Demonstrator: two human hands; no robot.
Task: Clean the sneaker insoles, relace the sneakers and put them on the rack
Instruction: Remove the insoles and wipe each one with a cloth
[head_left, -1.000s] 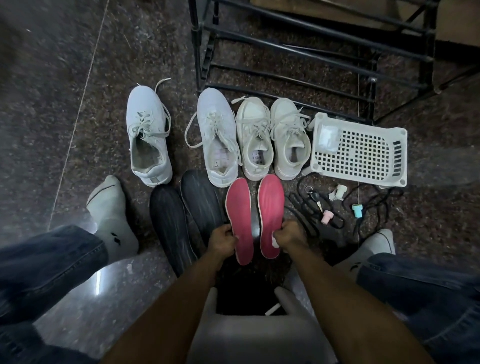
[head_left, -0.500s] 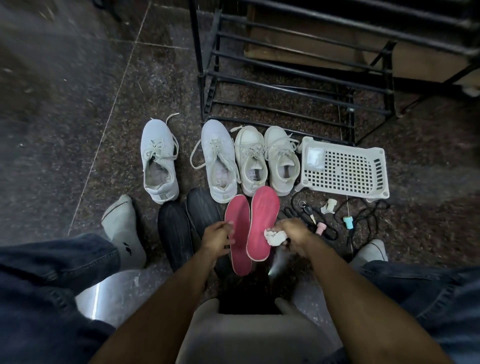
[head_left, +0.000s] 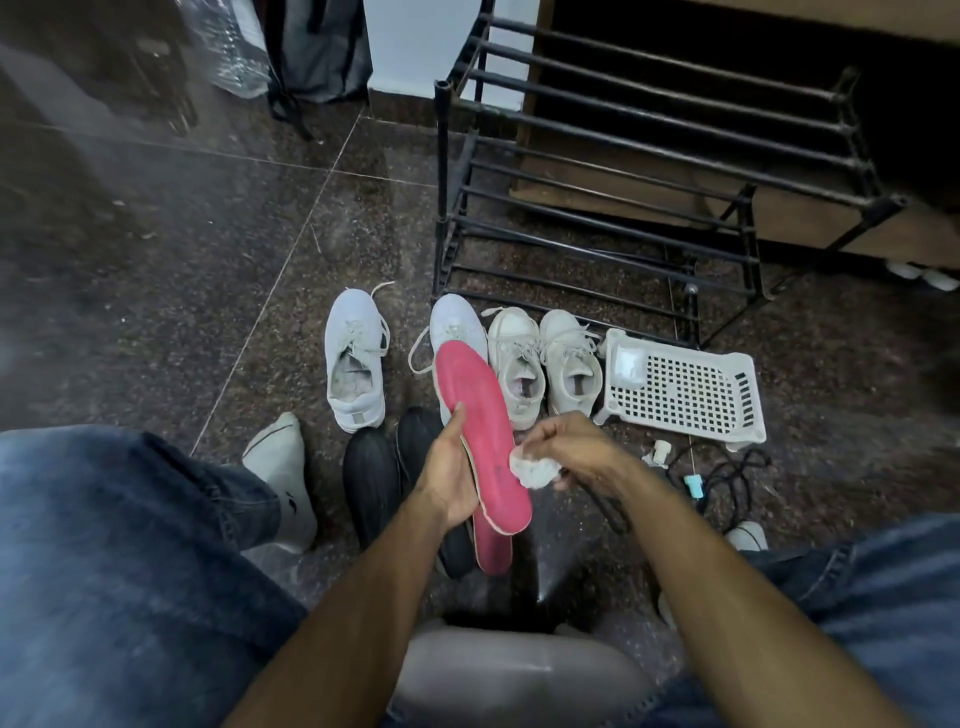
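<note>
- Pink insole (head_left: 475, 415) held off the floor in left hand (head_left: 449, 480), fingers curled round its edge; long axis runs away from the body, toe far.
- Right hand (head_left: 571, 452) pinches a white wipe (head_left: 535, 470) touching the insole's right edge; likely wipes next.
- Count: two pink insoles, second (head_left: 493, 551) on floor below; two black insoles (head_left: 371, 480); four white sneakers (head_left: 356, 364); one rack (head_left: 649, 171).

At frame centre the left hand (head_left: 451, 480) grips a pink insole (head_left: 480, 431) from its left edge, lifted above a second pink insole (head_left: 492, 545) on the floor. The right hand (head_left: 566, 449) pinches a crumpled white cloth (head_left: 532, 467) against its right edge. Four white sneakers (head_left: 356, 374) line up behind, before a black rack (head_left: 623, 171); a white basket (head_left: 685, 389) lies right.
</note>
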